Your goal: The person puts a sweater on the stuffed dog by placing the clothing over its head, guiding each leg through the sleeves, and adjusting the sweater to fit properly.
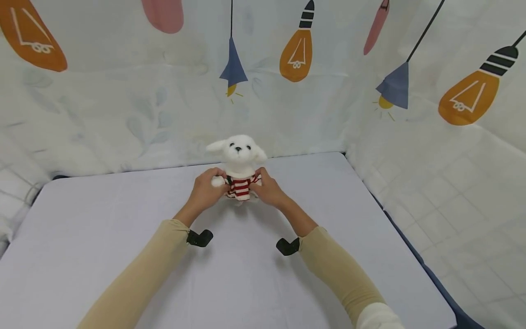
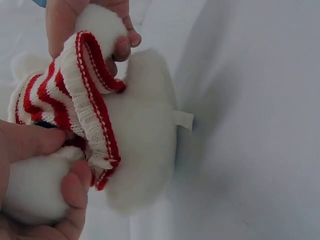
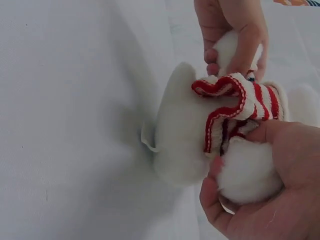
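Both hands clasp the plush dog, the left hand and right hand each curled round a paw, at the far middle of the white-sheeted table. Its striped sweater is bunched at the hem. Working it well probably means steadying the body while easing the knit evenly, not tugging one side.

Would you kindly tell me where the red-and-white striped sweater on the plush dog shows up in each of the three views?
Head: the striped sweater sits mid-frame, between the left hand and right hand.
Left wrist: left of centre, hem lifted off the plush dog.
Right wrist: right of centre.
Shared landmark: the dog's white fabric tag, visible in both wrist views only.
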`<state>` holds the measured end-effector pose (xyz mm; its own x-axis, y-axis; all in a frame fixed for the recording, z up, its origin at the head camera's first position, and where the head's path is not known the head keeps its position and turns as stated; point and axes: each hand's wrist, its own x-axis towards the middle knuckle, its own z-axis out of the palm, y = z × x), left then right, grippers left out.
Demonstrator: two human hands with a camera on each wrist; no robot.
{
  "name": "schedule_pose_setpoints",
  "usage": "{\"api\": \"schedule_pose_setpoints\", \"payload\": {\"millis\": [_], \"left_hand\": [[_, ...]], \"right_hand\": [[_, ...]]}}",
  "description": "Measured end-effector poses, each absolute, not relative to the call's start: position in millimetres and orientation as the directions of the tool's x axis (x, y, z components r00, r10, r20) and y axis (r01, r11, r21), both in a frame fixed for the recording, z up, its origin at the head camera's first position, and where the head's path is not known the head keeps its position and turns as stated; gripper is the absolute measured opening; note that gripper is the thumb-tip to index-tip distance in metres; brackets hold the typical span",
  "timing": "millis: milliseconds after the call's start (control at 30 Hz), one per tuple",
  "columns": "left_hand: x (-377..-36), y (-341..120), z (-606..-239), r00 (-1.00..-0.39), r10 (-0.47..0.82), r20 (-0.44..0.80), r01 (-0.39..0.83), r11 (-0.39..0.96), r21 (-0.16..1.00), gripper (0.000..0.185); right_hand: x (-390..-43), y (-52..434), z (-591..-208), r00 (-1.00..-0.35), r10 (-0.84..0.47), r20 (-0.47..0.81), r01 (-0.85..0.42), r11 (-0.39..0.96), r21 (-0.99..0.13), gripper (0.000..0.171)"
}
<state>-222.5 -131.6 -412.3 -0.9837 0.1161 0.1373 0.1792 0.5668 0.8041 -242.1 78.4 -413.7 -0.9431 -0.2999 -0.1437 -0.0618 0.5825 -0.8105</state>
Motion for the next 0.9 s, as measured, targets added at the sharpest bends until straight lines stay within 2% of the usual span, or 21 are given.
{"api": "schedule_pose_setpoints", "payload": {"millis": [133,267,433,567,733,900], "left_hand": [[-221,-131,-408,-0.976,0.117,0.185,0.218,0.579,0.785,0.024],[-223,-129,-404,-0.937,0.108,0.334,0.330,0.592,0.735,0.027],[-224,-128,-397,-0.894,0.104,0.435,0.395,0.639,0.660,0.014],[-225,-130,-395,-0.875,0.059,0.481,0.410,0.620,0.669,0.007],[-226,-133,-395,-0.875,-0.007,0.485,0.398,0.562,0.725,0.008],[-225,-130,-394,-0.900,0.124,0.418,0.407,0.580,0.705,0.014]], "right_hand": [[-242,81,-412,-0.949,-0.285,-0.136,-0.061,0.588,-0.807,0.030],[-243,78,-411,-0.948,-0.284,-0.143,-0.055,0.589,-0.807,0.030],[-243,72,-409,-0.938,-0.310,-0.155,-0.069,0.605,-0.794,0.032],[-241,71,-408,-0.919,-0.360,-0.160,-0.115,0.635,-0.764,0.032],[-238,70,-406,-0.901,-0.405,-0.153,-0.171,0.658,-0.733,0.032],[-235,70,-405,-0.921,-0.366,-0.135,-0.137,0.628,-0.766,0.034]]}}
